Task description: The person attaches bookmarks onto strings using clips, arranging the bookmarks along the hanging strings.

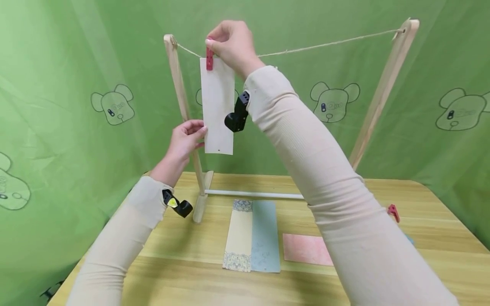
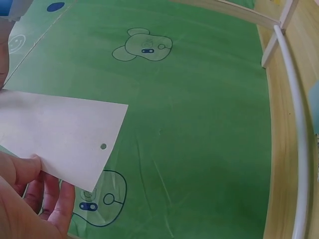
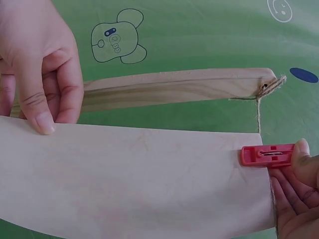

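Note:
A white card (image 1: 217, 102) hangs upright at the left part of a twine line (image 1: 325, 45). A red clothespin (image 1: 209, 59) sits over its top edge, near the left corner. My right hand (image 1: 237, 46) pinches the upper end of that clothespin between thumb and fingers. Lower down, my left hand (image 1: 183, 138) holds the card's left edge, its thumb on the front and its other fingers partly hidden behind. A small hole shows near the card's bottom end in the left wrist view.
Wooden posts (image 1: 384, 93) carry the twine, joined low by a white rod (image 1: 252, 194). On the table (image 1: 172, 272) lie a cream card with patterned ends (image 1: 239, 233), a blue card (image 1: 266, 238) and a pink card (image 1: 306, 249). Another red clothespin (image 1: 393, 212) is at the right, partly behind my sleeve.

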Action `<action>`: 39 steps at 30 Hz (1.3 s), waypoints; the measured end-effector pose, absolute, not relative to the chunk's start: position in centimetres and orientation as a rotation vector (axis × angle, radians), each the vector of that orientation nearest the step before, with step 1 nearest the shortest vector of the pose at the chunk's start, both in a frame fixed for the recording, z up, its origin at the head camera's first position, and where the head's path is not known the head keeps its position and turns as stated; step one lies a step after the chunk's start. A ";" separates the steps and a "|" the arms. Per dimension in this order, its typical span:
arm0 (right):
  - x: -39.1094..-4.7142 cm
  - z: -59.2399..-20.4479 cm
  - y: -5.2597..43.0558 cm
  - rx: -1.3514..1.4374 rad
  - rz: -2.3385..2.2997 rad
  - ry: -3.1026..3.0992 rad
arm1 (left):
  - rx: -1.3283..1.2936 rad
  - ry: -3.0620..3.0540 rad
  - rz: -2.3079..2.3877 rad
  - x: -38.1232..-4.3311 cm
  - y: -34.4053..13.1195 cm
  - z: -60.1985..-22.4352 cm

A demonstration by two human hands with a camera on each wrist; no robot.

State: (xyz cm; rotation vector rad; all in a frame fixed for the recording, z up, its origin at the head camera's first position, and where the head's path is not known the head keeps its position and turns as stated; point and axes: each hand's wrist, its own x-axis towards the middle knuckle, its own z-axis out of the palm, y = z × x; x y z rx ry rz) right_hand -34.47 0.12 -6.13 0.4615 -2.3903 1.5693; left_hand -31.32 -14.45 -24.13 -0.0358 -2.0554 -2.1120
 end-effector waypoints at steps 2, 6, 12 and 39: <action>-34.4 -6.2 0.2 0.463 1.573 -2.406 | -0.037 -2.059 -2.121 -31.3 -14.4 -24.2; -34.2 -6.1 0.5 0.475 1.565 -2.461 | -0.037 -2.053 -2.137 -31.3 -14.2 -24.5; -33.9 -5.9 0.6 0.552 1.557 -2.562 | -0.043 -2.049 -2.134 -31.3 -14.2 -24.8; -32.0 -10.3 9.8 0.595 1.495 -2.479 | -0.057 -2.164 -2.016 -31.0 -14.8 -27.0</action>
